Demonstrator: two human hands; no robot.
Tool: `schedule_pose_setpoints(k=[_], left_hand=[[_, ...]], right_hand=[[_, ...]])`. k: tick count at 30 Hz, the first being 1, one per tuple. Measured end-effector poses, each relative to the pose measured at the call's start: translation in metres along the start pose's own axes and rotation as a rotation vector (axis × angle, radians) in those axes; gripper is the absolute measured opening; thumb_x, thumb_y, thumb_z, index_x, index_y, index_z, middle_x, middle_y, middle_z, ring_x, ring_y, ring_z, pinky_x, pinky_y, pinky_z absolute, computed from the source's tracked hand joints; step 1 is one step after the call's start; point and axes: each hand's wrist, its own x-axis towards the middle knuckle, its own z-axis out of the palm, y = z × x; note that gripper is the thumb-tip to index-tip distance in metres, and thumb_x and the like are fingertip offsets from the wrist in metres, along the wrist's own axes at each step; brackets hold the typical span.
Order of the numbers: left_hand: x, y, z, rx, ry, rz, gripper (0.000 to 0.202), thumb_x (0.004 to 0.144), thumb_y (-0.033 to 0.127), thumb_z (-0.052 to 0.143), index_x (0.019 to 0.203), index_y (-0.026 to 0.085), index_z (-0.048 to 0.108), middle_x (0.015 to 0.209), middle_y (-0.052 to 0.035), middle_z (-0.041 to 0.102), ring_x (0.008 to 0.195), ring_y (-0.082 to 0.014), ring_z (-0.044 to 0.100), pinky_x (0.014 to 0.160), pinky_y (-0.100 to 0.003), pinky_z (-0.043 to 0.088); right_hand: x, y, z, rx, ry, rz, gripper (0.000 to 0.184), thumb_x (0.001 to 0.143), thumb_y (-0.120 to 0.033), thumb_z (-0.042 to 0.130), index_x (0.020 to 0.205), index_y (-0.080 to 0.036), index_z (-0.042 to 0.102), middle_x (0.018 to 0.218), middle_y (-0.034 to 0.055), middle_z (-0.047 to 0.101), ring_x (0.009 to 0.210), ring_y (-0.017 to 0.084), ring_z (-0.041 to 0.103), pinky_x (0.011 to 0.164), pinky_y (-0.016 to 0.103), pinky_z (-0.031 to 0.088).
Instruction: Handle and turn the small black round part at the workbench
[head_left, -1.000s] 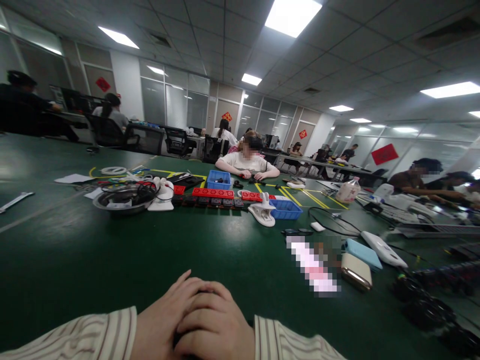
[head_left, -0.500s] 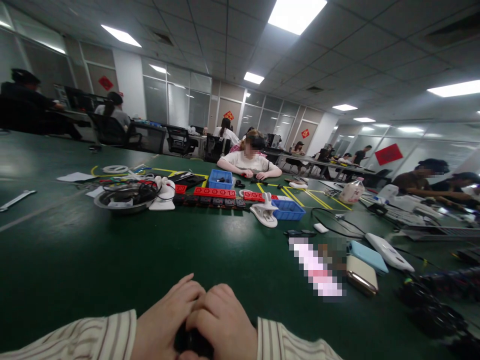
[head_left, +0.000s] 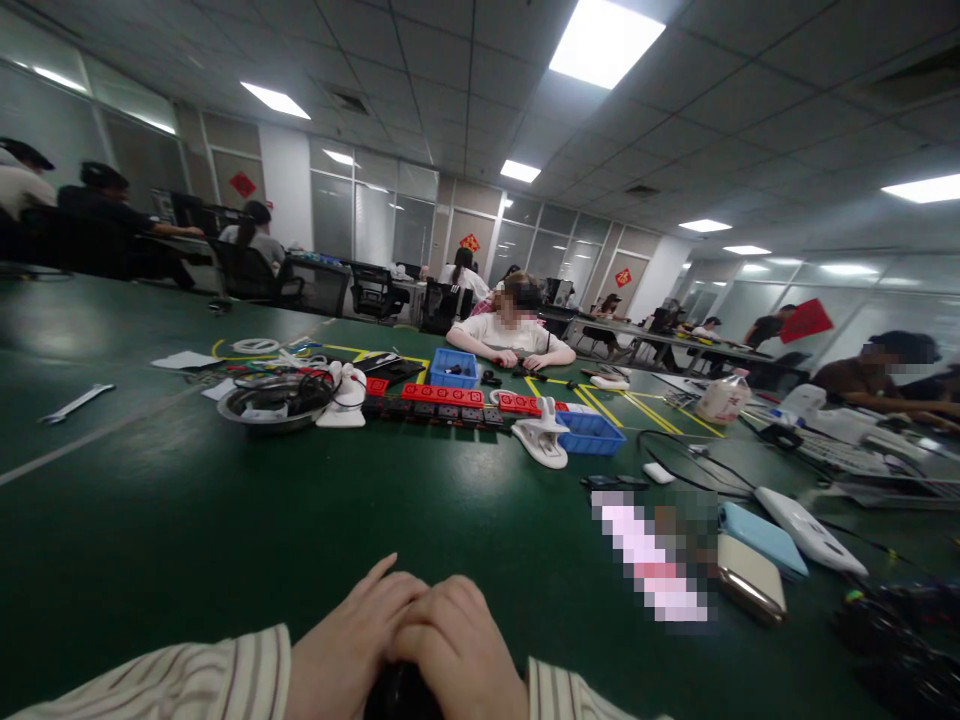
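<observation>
At the near edge of the green table (head_left: 322,510), my left hand (head_left: 352,632) and my right hand (head_left: 459,640) are pressed together. Both are closed around a black, smooth, rounded object (head_left: 403,692). It shows only below and between the hands, so its kind is hidden. The right fingers overlap the left fingers on top, and one left fingertip sticks up. Striped cream sleeves cover both wrists. Farther out lie a white clip-like stand (head_left: 541,440), a row of red blocks (head_left: 442,393) and a row of black blocks (head_left: 454,412).
To the left are a metal bowl (head_left: 266,415) of cables and a wrench (head_left: 77,402). Blue bins (head_left: 592,432) stand mid-table. On the right lie a cream case (head_left: 750,578), a light-blue case (head_left: 763,540) and cables. A person (head_left: 510,330) sits opposite, hands on small dark parts.
The view has turned slightly left and up, so the table items appear farther right and lower. My hands stay clasped around the black object, with its dark top showing differently beneath them.
</observation>
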Motion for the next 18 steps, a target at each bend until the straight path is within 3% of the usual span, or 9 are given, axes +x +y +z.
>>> schedule_pose_setpoints(k=[3, 5, 10, 12, 15, 18], left_hand=[[-0.002, 0.006, 0.001, 0.05, 0.06, -0.048, 0.044, 0.064, 0.041, 0.065, 0.099, 0.019, 0.052, 0.098, -0.0039, 0.056, 0.094, -0.0236, 0.053, 0.107, -0.051, 0.015], [-0.002, 0.008, 0.001, 0.056, 0.057, -0.077, 0.039, 0.062, 0.037, 0.065, 0.094, 0.018, 0.053, 0.094, -0.0036, 0.056, 0.091, -0.0223, 0.053, 0.106, -0.051, 0.016], [0.003, 0.005, -0.002, -0.005, -0.027, -0.07, 0.033, 0.061, 0.035, 0.066, 0.089, 0.02, 0.057, 0.091, -0.0026, 0.055, 0.087, -0.022, 0.053, 0.104, -0.053, 0.017], [0.007, 0.004, -0.006, -0.029, -0.081, -0.028, 0.031, 0.06, 0.035, 0.066, 0.087, 0.02, 0.059, 0.091, -0.0032, 0.055, 0.087, -0.0227, 0.052, 0.1, -0.05, 0.028], [0.011, 0.004, -0.012, -0.06, -0.153, 0.017, 0.039, 0.051, 0.034, 0.07, 0.086, 0.021, 0.061, 0.092, -0.0028, 0.054, 0.087, -0.0235, 0.05, 0.085, -0.039, 0.042], [0.012, 0.003, -0.015, -0.104, -0.159, 0.004, 0.05, 0.045, 0.029, 0.07, 0.093, 0.019, 0.057, 0.092, -0.0021, 0.053, 0.087, -0.023, 0.052, 0.089, -0.039, 0.041]], right_hand=[[-0.005, 0.001, 0.006, -0.067, 0.034, 0.152, 0.062, 0.08, -0.073, 0.019, 0.075, -0.018, 0.049, 0.07, 0.0019, 0.053, 0.063, 0.014, 0.048, 0.061, 0.029, 0.036], [-0.009, 0.005, 0.01, -0.11, 0.023, 0.16, 0.065, 0.078, -0.076, 0.017, 0.068, -0.018, 0.046, 0.064, 0.0002, 0.049, 0.058, 0.013, 0.045, 0.058, 0.029, 0.032], [-0.007, 0.008, 0.008, -0.095, -0.053, 0.075, 0.057, 0.081, -0.069, 0.026, 0.068, -0.018, 0.048, 0.062, -0.0006, 0.049, 0.059, 0.012, 0.044, 0.058, 0.028, 0.031], [-0.004, 0.007, 0.003, -0.062, -0.076, 0.01, 0.052, 0.082, -0.065, 0.032, 0.072, -0.018, 0.05, 0.064, -0.0001, 0.052, 0.064, 0.013, 0.047, 0.059, 0.028, 0.033], [-0.001, 0.005, -0.002, 0.007, -0.107, -0.093, 0.041, 0.093, -0.049, 0.029, 0.078, -0.019, 0.053, 0.072, -0.0008, 0.06, 0.071, 0.012, 0.051, 0.063, 0.026, 0.036], [0.0, 0.003, -0.002, 0.044, -0.145, -0.19, 0.04, 0.098, -0.037, 0.023, 0.078, -0.021, 0.053, 0.078, -0.0052, 0.065, 0.077, 0.009, 0.055, 0.069, 0.025, 0.039]])
